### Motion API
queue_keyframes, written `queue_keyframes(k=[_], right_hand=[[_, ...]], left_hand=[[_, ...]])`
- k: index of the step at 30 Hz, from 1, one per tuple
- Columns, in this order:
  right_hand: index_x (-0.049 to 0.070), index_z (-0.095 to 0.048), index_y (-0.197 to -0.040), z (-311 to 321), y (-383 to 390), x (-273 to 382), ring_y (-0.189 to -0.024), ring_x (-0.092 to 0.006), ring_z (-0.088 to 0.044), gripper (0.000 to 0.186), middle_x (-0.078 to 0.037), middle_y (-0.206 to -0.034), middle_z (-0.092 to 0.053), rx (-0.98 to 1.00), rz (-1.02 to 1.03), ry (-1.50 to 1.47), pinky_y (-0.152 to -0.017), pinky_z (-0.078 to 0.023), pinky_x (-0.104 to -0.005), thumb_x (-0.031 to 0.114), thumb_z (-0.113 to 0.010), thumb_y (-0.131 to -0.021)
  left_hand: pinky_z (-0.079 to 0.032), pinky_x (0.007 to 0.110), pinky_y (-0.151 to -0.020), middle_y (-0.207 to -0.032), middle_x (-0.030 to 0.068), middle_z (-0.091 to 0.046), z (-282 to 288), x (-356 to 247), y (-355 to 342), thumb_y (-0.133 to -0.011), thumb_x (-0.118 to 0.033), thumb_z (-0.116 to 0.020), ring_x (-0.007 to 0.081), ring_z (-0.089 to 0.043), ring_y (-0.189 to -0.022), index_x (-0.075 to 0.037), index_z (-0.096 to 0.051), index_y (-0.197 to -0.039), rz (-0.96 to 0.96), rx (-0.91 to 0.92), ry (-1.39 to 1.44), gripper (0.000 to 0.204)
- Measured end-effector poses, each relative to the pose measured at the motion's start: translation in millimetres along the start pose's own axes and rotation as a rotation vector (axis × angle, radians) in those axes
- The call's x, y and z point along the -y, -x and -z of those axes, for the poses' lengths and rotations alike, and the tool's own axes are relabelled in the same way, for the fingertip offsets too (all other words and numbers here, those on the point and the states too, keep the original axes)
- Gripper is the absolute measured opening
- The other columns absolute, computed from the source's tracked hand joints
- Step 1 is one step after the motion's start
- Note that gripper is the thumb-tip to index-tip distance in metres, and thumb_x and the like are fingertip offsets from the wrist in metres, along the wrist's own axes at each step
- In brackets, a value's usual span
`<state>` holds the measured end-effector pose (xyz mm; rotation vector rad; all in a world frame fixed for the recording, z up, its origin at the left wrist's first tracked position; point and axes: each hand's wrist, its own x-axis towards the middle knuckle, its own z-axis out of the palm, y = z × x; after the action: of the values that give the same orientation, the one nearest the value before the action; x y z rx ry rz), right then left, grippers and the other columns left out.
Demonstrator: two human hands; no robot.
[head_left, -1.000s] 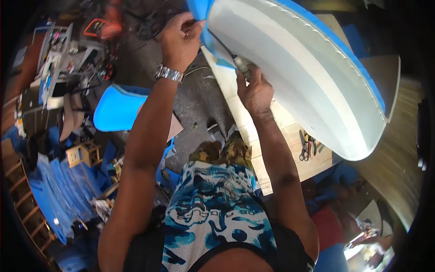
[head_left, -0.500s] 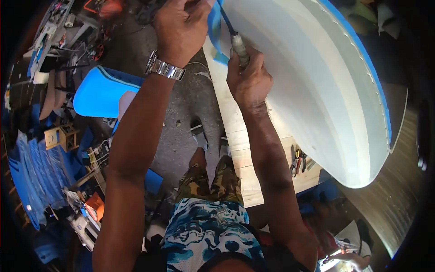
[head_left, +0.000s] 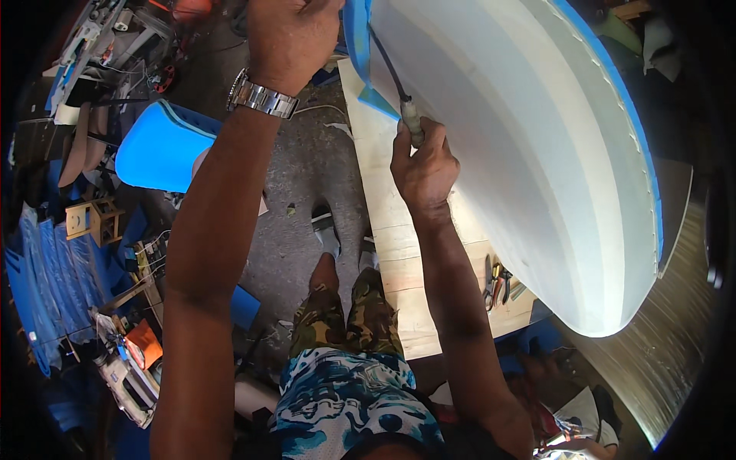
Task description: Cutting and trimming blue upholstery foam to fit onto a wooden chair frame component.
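A large white curved shell (head_left: 521, 153) with blue edging fills the upper right. My left hand (head_left: 290, 38), wearing a metal watch, is beside a loose blue strip (head_left: 359, 54) along the shell's left edge. Its fingers are curled and partly cut off at the top; what they grip is unclear. My right hand (head_left: 424, 169) is closed round the pale, wrapped handle of a tool (head_left: 412, 119), whose thin dark shaft reaches up toward that strip. Under the shell lies a pale wooden board (head_left: 391, 230) with scissors and several hand tools (head_left: 497, 282) on it.
Left, on the grey floor (head_left: 291, 238), are a bright blue curved piece (head_left: 153, 146), a small wooden stand (head_left: 92, 218), stacked wrapped blue sheets (head_left: 54, 284) and assorted clutter. At lower right stands a large translucent, streaky panel (head_left: 636, 368). My legs are below the hands.
My left hand has moved up and partly out of the top edge. My right hand rose, then dropped back slightly, still holding the tool. The view shifted, showing more of my legs.
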<state>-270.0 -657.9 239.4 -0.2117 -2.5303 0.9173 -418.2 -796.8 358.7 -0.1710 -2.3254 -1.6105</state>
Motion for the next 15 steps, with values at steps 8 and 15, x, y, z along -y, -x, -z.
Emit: queue_keyframes(k=[8, 15], right_hand=[[0.007, -0.059, -0.102, -17.4, -17.5, 7.4, -0.066, -0.0370, -0.069, 0.023, -0.016, -0.082, -0.070, -0.027, -0.001, -0.016, -0.058, -0.055, -0.0440, 0.020, -0.073, -0.089], [0.007, -0.057, -0.104, -12.3, 18.0, -26.7, -0.067, -0.0360, -0.069, 0.026, -0.015, -0.083, -0.069, 0.055, -0.016, 0.038, -0.058, -0.056, -0.0437, 0.019, -0.074, -0.089]], left_hand=[[-0.051, 0.025, -0.064, -0.082, 0.0045, -0.070, 1.1, 6.1, 1.0, -0.091, 0.000, -0.065, 0.0093, -0.063, -0.070, 0.003, -0.065, -0.102, -0.070, 0.008, 0.031, 0.011], [-0.053, 0.026, -0.067, -0.085, 0.0048, -0.071, 3.3, 15.2, -4.6, -0.093, -0.003, -0.067, 0.0101, -0.066, -0.075, 0.002, -0.065, -0.108, -0.117, 0.076, -0.020, 0.017]])
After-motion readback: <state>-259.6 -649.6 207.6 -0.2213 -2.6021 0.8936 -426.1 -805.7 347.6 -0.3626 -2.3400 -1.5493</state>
